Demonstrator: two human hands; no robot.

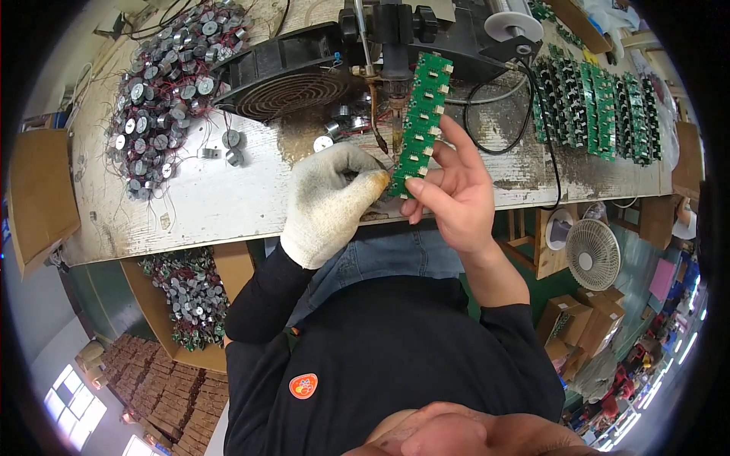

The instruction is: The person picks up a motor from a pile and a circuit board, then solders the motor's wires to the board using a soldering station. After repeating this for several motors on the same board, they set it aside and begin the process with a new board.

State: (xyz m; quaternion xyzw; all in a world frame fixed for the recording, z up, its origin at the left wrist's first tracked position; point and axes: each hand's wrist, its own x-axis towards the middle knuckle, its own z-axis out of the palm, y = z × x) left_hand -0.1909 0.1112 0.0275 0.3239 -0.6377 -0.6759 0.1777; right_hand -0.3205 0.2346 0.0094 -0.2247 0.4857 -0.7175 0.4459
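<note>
My bare right hand (456, 190) holds a long green circuit board strip (422, 121) upright, thumb on its lower end and fingers behind. White connectors run along the strip. My left hand (331, 190), in a white knit glove with a stained fingertip, is closed in a pinch at the strip's lower left edge. What sits in that pinch is too small to make out. Just beyond my hands stands a soldering fixture (396, 68) with a thin tip pointing down. Beside my left glove lies a small round buzzer-like part (323, 143) with a white face.
A heap of round grey parts with red wires (163, 99) covers the table's left. A black fan (285, 76) stands behind my left hand, a solder spool (514, 26) at the back. Rows of green boards (601, 110) lie at right. Below left is a filled carton (213, 349).
</note>
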